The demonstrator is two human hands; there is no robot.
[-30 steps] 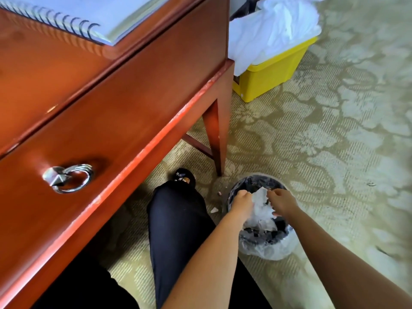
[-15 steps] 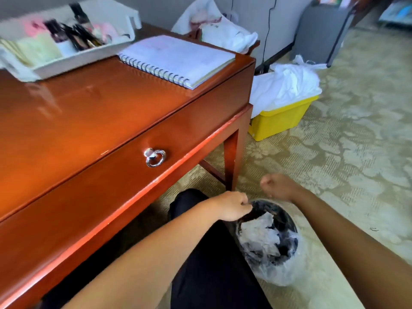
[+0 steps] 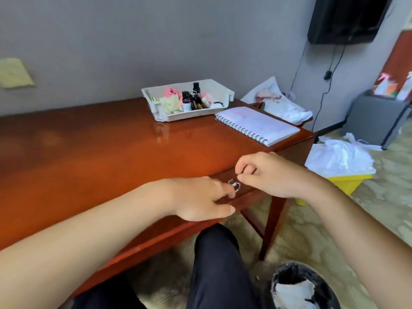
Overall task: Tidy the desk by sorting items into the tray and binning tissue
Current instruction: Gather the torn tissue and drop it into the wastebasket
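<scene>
I see a glossy red-brown desk (image 3: 100, 152) against a grey wall (image 3: 111, 52), with patterned carpet (image 3: 379, 208) under it. At the desk's far side, the tray (image 3: 178, 118) holds small bottles and pink bits, and a spiral notebook (image 3: 256, 124) lies just beside it. The left hand (image 3: 200, 199) lies loose-fingered at the desk's front edge, next to the drawer ring (image 3: 235, 186). The right hand (image 3: 267, 172) hovers close by, fingers curled in, nothing visible in them. The bin (image 3: 287, 274), with tissue (image 3: 292, 293) in it, sits on the floor at lower right beside a knee (image 3: 214, 253). A yellow box (image 3: 347, 186) stands beyond the desk leg.
</scene>
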